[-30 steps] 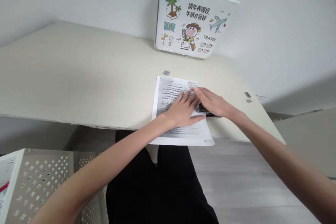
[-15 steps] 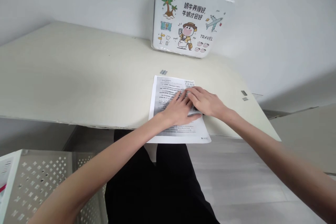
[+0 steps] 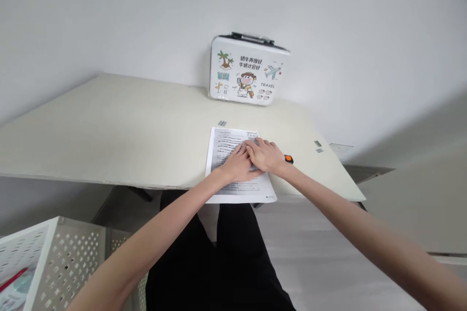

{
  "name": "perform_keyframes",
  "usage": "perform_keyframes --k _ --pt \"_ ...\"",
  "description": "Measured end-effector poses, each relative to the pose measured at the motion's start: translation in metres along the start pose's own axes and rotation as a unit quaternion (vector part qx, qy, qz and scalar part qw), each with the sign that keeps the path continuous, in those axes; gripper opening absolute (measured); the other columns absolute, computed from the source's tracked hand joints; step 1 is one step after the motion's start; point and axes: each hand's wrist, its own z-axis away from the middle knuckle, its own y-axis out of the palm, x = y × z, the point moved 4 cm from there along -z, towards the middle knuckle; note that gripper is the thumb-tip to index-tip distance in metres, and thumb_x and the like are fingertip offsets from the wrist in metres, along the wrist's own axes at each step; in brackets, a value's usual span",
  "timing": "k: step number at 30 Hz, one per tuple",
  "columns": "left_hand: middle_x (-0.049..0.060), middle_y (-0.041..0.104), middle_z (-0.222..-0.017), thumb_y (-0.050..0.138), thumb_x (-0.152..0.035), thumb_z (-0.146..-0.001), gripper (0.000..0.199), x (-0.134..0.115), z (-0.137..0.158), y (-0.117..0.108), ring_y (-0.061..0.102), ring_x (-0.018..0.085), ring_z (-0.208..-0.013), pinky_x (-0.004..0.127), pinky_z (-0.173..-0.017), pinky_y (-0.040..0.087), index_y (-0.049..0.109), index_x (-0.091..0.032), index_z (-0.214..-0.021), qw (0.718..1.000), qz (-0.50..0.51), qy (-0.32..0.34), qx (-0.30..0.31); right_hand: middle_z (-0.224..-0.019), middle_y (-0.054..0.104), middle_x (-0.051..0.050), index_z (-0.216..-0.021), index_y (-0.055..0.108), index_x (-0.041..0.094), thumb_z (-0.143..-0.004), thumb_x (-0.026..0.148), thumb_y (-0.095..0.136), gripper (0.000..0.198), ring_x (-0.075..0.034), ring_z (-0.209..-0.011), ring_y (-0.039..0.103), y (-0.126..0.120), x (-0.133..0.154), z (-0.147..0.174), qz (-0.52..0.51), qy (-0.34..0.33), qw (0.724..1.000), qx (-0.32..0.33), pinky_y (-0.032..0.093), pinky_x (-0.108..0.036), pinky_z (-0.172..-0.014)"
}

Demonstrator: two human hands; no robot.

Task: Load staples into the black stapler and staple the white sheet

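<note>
A printed sheet of paper (image 3: 259,190) lies on the table, its near edge hanging past the table's front. Pressing flat on it is my left hand (image 3: 238,165), open with the fingers stretched out. My right hand (image 3: 265,155) rests beside it and partly over its fingers, also stretched out and open. A greyish patch shows beneath the hands, but I cannot make out what it is. Just right of my right hand, the end of a black and orange object (image 3: 289,159) sticks out; the rest is hidden.
A white cartoon-printed case (image 3: 250,70) with a black handle stands against the wall. Small grey strips lie on the table (image 3: 146,126) behind the sheet and at its right. A perforated basket (image 3: 75,252) stands low on the left, with a red item (image 3: 13,278) inside.
The view has tilted up and pulled back, so the case appears lower and smaller. My right hand now sits more over my left, and the black and orange end has come into sight.
</note>
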Motion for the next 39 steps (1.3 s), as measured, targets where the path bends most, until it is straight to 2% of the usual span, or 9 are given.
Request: perform_keyframes --k 6,11,15,20,25,27,30,34,39 --pt "0.012 0.027 -0.175 0.034 -0.072 -0.104 0.083 0.005 0.011 -0.003 0.011 0.029 -0.165 0.050 -0.133 0.009 0.030 -0.018 -0.167 1.000 0.010 -0.004 -0.006 -0.141 0.068 -0.009 -0.134 0.064 0.025 -0.112 0.039 0.018 0.053 -0.024 -0.133 0.060 -0.017 -0.017 0.008 -0.077 -0.019 0.994 -0.069 0.046 -0.040 -0.113" --pt "0.009 0.023 -0.176 0.024 -0.075 -0.105 0.084 0.013 0.023 -0.005 0.007 0.029 -0.165 0.049 -0.134 0.007 0.031 -0.019 -0.167 1.000 0.012 -0.025 0.008 -0.120 0.075 -0.010 -0.116 0.069 0.025 -0.111 0.044 0.022 0.050 -0.029 -0.118 0.066 -0.013 -0.037 0.037 -0.178 -0.027 0.972 -0.149 0.049 -0.045 -0.107" --pt "0.006 0.019 -0.177 0.023 -0.074 -0.105 0.082 0.018 0.030 -0.009 0.005 0.027 -0.166 0.047 -0.135 0.006 0.031 -0.021 -0.168 0.999 0.011 -0.039 0.016 -0.116 0.076 -0.009 -0.110 0.070 0.028 -0.110 0.050 0.020 0.054 -0.031 -0.113 0.068 0.002 -0.060 0.058 -0.217 0.013 0.964 -0.156 0.050 -0.048 -0.104" --pt "0.004 0.019 -0.177 0.024 -0.070 -0.107 0.076 0.022 0.035 -0.013 0.004 0.026 -0.165 0.048 -0.135 0.010 0.030 -0.025 -0.168 0.999 0.012 -0.047 0.023 -0.124 0.075 -0.008 -0.116 0.071 0.029 -0.108 0.059 0.030 0.051 -0.030 -0.108 0.070 0.008 -0.084 0.073 -0.295 0.050 0.945 -0.135 0.054 -0.045 -0.097" --pt "0.002 0.019 -0.177 0.022 -0.065 -0.110 0.070 0.024 0.039 -0.022 0.004 0.025 -0.165 0.049 -0.135 0.011 0.031 -0.027 -0.168 0.997 0.026 -0.057 0.037 -0.126 0.074 -0.010 -0.122 0.066 0.026 -0.101 0.062 0.051 0.044 -0.031 -0.114 0.069 0.010 -0.086 0.073 -0.340 0.038 0.935 -0.095 0.055 -0.045 -0.099" --pt "0.001 0.020 -0.177 0.024 -0.066 -0.110 0.070 0.026 0.040 -0.027 0.006 0.025 -0.165 0.049 -0.135 0.013 0.032 -0.027 -0.168 0.995 0.038 -0.070 0.052 -0.127 0.074 -0.010 -0.123 0.064 0.027 -0.095 0.061 0.062 0.044 -0.032 -0.116 0.068 0.010 -0.085 0.072 -0.350 0.030 0.931 -0.094 0.055 -0.046 -0.101" --pt "-0.001 0.023 -0.176 0.028 -0.067 -0.109 0.069 0.032 0.047 -0.038 0.011 0.026 -0.165 0.050 -0.134 0.020 0.035 -0.031 -0.167 0.993 0.048 -0.090 0.065 -0.125 0.074 -0.008 -0.122 0.065 0.028 -0.092 0.058 0.067 0.042 -0.031 -0.115 0.069 0.012 -0.086 0.071 -0.373 0.027 0.923 -0.089 0.055 -0.045 -0.101" --pt "-0.003 0.026 -0.175 0.032 -0.066 -0.109 0.066 0.049 0.070 -0.057 0.012 0.028 -0.165 0.051 -0.134 0.019 0.038 -0.033 -0.166 0.991 0.025 -0.120 0.051 -0.121 0.076 -0.008 -0.118 0.067 0.027 -0.092 0.058 0.068 0.041 -0.030 -0.112 0.070 0.012 -0.090 0.071 -0.398 0.037 0.912 -0.089 0.056 -0.044 -0.099" --pt "-0.001 0.025 -0.175 0.038 -0.068 -0.106 0.070 0.074 0.119 -0.075 0.016 0.032 -0.164 0.055 -0.133 0.020 0.039 -0.031 -0.165 0.985 -0.016 -0.164 0.053 -0.120 0.076 -0.007 -0.116 0.069 0.027 -0.090 0.059 0.070 0.041 -0.030 -0.112 0.069 0.015 -0.096 0.071 -0.415 0.044 0.902 -0.109 0.055 -0.044 -0.099"
